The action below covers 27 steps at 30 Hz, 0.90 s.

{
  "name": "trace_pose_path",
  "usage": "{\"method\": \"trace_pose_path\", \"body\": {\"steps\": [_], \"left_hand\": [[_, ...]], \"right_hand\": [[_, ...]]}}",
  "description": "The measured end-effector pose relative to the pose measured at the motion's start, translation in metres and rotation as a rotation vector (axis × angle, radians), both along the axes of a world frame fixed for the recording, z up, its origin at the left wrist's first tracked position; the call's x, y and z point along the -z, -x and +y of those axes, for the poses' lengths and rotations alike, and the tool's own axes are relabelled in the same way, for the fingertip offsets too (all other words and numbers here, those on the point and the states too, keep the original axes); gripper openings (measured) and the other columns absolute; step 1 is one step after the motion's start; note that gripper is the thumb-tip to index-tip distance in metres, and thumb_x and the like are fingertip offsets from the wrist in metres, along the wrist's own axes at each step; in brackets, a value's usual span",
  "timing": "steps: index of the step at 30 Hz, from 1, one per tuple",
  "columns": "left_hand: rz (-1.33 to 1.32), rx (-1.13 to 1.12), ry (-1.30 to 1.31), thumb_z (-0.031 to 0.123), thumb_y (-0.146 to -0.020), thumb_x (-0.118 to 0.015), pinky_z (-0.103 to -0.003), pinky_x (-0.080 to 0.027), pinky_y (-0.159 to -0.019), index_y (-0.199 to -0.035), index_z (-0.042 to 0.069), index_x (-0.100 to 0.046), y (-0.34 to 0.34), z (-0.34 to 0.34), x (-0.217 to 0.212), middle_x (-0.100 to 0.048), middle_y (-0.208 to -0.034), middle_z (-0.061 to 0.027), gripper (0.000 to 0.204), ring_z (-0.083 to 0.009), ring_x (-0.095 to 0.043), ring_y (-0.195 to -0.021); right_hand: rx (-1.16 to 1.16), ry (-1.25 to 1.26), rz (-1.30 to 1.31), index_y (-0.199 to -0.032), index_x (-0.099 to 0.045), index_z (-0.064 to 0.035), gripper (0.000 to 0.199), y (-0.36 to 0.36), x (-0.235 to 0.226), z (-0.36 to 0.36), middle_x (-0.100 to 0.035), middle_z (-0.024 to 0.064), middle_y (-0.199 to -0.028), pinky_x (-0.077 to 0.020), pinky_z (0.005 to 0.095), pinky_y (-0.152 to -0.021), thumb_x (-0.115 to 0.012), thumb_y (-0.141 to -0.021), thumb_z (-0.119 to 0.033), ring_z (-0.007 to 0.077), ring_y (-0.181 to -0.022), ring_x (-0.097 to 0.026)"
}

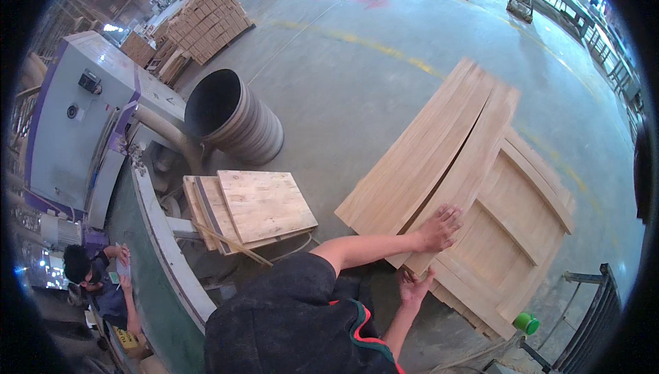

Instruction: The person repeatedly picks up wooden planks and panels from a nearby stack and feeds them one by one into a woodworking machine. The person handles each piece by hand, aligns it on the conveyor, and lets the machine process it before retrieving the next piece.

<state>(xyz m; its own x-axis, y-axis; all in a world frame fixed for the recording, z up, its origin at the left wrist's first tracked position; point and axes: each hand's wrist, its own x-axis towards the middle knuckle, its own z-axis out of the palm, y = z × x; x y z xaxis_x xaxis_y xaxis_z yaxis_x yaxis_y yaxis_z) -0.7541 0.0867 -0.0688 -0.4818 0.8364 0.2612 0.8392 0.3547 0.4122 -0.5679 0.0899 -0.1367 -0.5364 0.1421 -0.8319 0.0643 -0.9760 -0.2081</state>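
Note:
A long, pale wooden board (473, 161) lies beside a wider wooden panel (412, 161), with a narrow dark gap between them. Both rest on a stack of framed wooden panels (511, 216). My left hand (439, 228) lies on the near part of the long board, close to its right edge, fingers stretched out. At that board's near end, my right hand (414, 287) grips the corner, with the thumb to the right; some of its fingers are hidden by the wood.
A dark ribbed drum (237, 120) and stacked boards (264, 202) stand to the left. Beyond them is a machine with a green belt (154, 264), where another person (103, 285) works. A black metal rack (590, 326) and green round object (526, 323) are at the lower right.

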Motion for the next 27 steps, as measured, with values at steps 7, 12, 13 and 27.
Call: {"method": "trace_pose_path", "body": {"steps": [7,12,13,27], "left_hand": [[-0.323,-0.034,-0.125,0.024,-0.080,-0.064,-0.045,-0.031,-0.106,-0.125,-0.002,-0.044,-0.034,-0.062,-0.026,-0.042,-0.128,-0.0248,0.056,-0.0379,-0.038,-0.124],[-1.548,-0.484,-0.050,0.030,-0.081,-0.069,-0.040,-0.042,-0.094,-0.118,-0.003,-0.050,-0.084,-0.143,-0.066,-0.053,-0.115,-0.0143,0.053,-0.0258,-0.050,-0.111],[-1.924,-0.634,-0.061,0.033,-0.081,-0.070,-0.041,-0.042,-0.094,-0.118,-0.004,-0.049,-0.087,-0.150,-0.057,-0.053,-0.117,-0.0128,0.056,-0.0245,-0.050,-0.113],[-1.993,-1.215,-0.707,0.038,-0.068,-0.083,-0.033,-0.044,-0.080,-0.114,-0.003,-0.050,-0.113,-0.108,0.042,-0.055,-0.111,-0.0078,0.069,-0.0178,-0.052,-0.096]], "right_hand": [[-0.280,-0.562,0.036,-0.147,-0.017,-0.0100,0.097,0.000,-0.010,0.024,-0.031,0.0184,-0.143,-0.0253,0.0491,-0.104,-0.055,-0.078,-0.066,0.0320,-0.133,-0.028],[-0.470,-0.653,0.169,-0.147,-0.017,-0.0075,0.086,0.018,-0.020,0.027,-0.025,0.0158,-0.148,-0.0227,0.0440,-0.107,-0.062,-0.084,-0.043,0.0304,-0.135,-0.025],[-0.470,-0.672,0.182,-0.147,-0.020,-0.0066,0.083,0.019,-0.013,0.025,-0.029,0.0153,-0.146,-0.0243,0.0420,-0.107,-0.062,-0.084,-0.040,0.0295,-0.133,-0.029],[-0.435,-0.671,0.101,-0.129,-0.043,0.0007,0.065,0.023,-0.034,0.013,-0.053,0.0112,-0.121,-0.0439,0.0425,-0.090,-0.063,-0.084,-0.040,0.0237,-0.113,-0.050]]}}
